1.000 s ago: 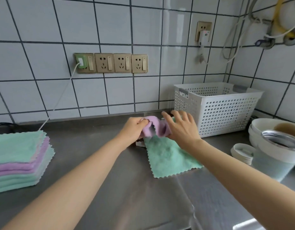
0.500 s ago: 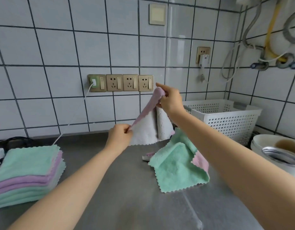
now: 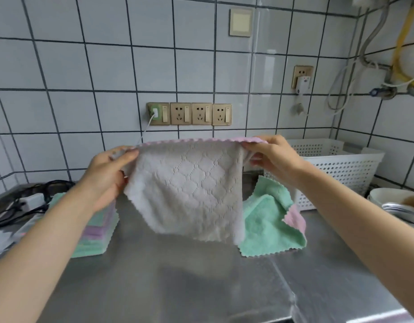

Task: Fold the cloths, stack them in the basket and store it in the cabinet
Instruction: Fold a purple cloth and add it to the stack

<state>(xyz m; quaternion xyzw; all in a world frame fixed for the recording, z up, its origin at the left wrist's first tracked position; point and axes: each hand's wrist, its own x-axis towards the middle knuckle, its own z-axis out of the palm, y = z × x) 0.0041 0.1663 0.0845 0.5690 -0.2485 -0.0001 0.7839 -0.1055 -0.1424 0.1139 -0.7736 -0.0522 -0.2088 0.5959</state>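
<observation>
I hold a pink-and-white cloth (image 3: 187,190) spread out in the air above the steel counter, its white side facing me. My left hand (image 3: 110,176) pinches its top left corner and my right hand (image 3: 273,157) pinches its top right corner. Behind it on the counter lies a loose green cloth (image 3: 266,224) with a pink cloth edge (image 3: 294,216) on it. A stack of folded green and pink cloths (image 3: 96,236) sits at the left, partly hidden by my left arm. The white perforated basket (image 3: 341,169) stands at the back right.
Wall sockets (image 3: 189,113) with a white plug and cable sit above the counter (image 3: 178,283). Black cables and a power strip (image 3: 26,201) lie at the far left. Stacked bowls and a metal lid (image 3: 399,206) stand at the right edge.
The cloth was lifted off the counter pile, then hung from one raised corner; now both hands have spread it level and wide at chest height. My view has tilted up.
</observation>
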